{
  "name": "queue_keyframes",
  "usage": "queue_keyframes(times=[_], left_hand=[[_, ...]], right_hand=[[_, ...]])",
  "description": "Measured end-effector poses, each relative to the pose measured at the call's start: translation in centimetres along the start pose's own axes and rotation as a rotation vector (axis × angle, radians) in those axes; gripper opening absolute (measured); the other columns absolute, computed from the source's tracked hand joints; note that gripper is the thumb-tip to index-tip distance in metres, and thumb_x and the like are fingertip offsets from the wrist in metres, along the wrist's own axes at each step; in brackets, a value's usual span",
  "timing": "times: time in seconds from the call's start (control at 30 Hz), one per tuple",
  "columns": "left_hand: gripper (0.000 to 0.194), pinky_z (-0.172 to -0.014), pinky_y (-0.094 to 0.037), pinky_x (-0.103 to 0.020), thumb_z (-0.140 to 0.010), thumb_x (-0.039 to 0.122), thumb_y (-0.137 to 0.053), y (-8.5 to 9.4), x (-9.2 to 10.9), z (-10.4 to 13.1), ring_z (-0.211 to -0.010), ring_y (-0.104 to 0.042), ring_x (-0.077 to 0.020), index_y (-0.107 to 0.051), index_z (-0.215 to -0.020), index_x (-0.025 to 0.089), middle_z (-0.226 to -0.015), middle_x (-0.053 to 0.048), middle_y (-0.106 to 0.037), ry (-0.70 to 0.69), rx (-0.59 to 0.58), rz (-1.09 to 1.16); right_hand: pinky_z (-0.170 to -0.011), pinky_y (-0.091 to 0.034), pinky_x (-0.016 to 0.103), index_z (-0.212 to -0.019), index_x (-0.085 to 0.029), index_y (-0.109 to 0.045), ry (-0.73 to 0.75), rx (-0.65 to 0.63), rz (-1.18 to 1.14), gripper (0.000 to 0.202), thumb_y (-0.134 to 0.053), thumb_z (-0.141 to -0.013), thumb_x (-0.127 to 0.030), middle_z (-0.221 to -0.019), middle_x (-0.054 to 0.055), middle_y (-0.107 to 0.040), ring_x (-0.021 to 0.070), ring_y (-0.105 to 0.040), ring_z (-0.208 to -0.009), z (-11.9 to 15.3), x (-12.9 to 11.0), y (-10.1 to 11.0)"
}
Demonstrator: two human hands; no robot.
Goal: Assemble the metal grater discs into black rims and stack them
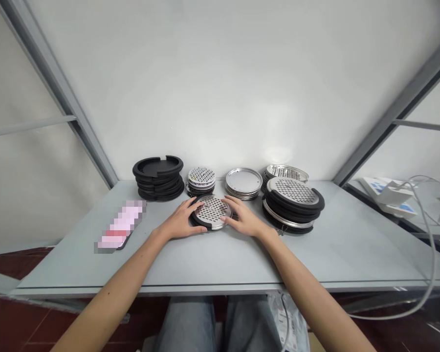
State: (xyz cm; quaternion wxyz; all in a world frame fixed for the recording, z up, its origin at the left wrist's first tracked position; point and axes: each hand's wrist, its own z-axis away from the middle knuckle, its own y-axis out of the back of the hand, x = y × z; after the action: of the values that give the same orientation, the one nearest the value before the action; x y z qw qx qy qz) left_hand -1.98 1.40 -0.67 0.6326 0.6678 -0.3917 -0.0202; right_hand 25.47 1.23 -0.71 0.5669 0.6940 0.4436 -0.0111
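A round perforated metal plate [213,211] with a black rim lies on the grey table in front of me. My left hand [183,218] holds its left edge, fingers on top and thumb along the near side. On the opposite edge rests my right hand [243,216], its fingers spread over the rim and the metal. Just behind are a stack of small round boards [201,177] and a stack of silver discs [244,181]. Black rings [157,178] are piled at the left. Assembled black-rimmed perforated plates [293,200] are stacked to the right.
A blurred-out phone [121,226] lies on the table's left. Behind the right stack stand shiny metal rings [288,171]. White cables [430,244] hang at the right by a white box [392,193]. Grey frame bars flank the table.
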Motion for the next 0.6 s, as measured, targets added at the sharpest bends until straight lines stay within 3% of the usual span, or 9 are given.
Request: queue_keyframes(times=[0.1, 0.23, 0.4, 0.47, 0.6], left_hand=[[0.093, -0.114, -0.028, -0.053, -0.066, 0.063, -0.074, 0.11, -0.06, 0.03, -0.142, -0.027, -0.0369, -0.040, -0.144, 0.026, -0.154, -0.015, -0.028, -0.017, 0.001, -0.001], [0.099, -0.113, -0.029, -0.054, -0.059, 0.064, -0.079, 0.23, -0.09, 0.06, -0.140, -0.029, -0.0382, -0.042, -0.143, 0.027, -0.153, -0.015, -0.030, -0.029, 0.015, -0.004], [0.083, -0.111, -0.031, -0.053, -0.070, 0.062, -0.072, 0.33, 0.11, -0.09, -0.137, -0.036, -0.0361, -0.047, -0.140, 0.026, -0.150, -0.014, -0.037, -0.005, 0.072, 0.000], [0.073, -0.111, -0.032, -0.051, -0.075, 0.061, -0.068, 0.40, 0.18, -0.23, -0.134, -0.040, -0.0338, -0.051, -0.136, 0.025, -0.147, -0.013, -0.042, 0.010, 0.118, 0.018], [0.053, -0.105, -0.040, -0.044, -0.085, 0.057, -0.057, 0.55, 0.06, -0.51, -0.119, -0.054, -0.0281, -0.060, -0.124, 0.021, -0.128, -0.011, -0.060, -0.025, 0.213, 0.129]], right_hand=[[-0.112, -0.031, 0.051, -0.139, -0.014, -0.045, 0.003, 0.052, -0.012, 0.065, -0.056, -0.087, -0.051, -0.144, 0.020, -0.043, 0.0300, -0.040, -0.136, -0.12, -0.34, -0.02], [-0.112, -0.030, 0.054, -0.142, -0.014, -0.041, -0.007, -0.035, -0.014, 0.085, -0.068, -0.074, -0.058, -0.148, 0.023, -0.036, 0.0344, -0.036, -0.138, 0.04, -0.43, -0.24], [-0.111, -0.031, 0.054, -0.140, -0.015, -0.045, 0.012, -0.071, -0.006, 0.096, -0.077, -0.062, -0.061, -0.148, 0.023, -0.038, 0.0362, -0.037, -0.137, 0.04, -0.40, -0.34], [-0.109, -0.034, 0.053, -0.136, -0.017, -0.050, 0.042, -0.020, -0.004, 0.088, -0.077, -0.064, -0.058, -0.144, 0.020, -0.043, 0.0350, -0.042, -0.133, -0.16, -0.43, -0.34], [-0.103, -0.042, 0.047, -0.120, -0.021, -0.062, 0.098, 0.174, -0.059, 0.047, -0.068, -0.079, -0.044, -0.123, 0.012, -0.064, 0.0282, -0.056, -0.117, -0.58, -0.77, -0.34]])
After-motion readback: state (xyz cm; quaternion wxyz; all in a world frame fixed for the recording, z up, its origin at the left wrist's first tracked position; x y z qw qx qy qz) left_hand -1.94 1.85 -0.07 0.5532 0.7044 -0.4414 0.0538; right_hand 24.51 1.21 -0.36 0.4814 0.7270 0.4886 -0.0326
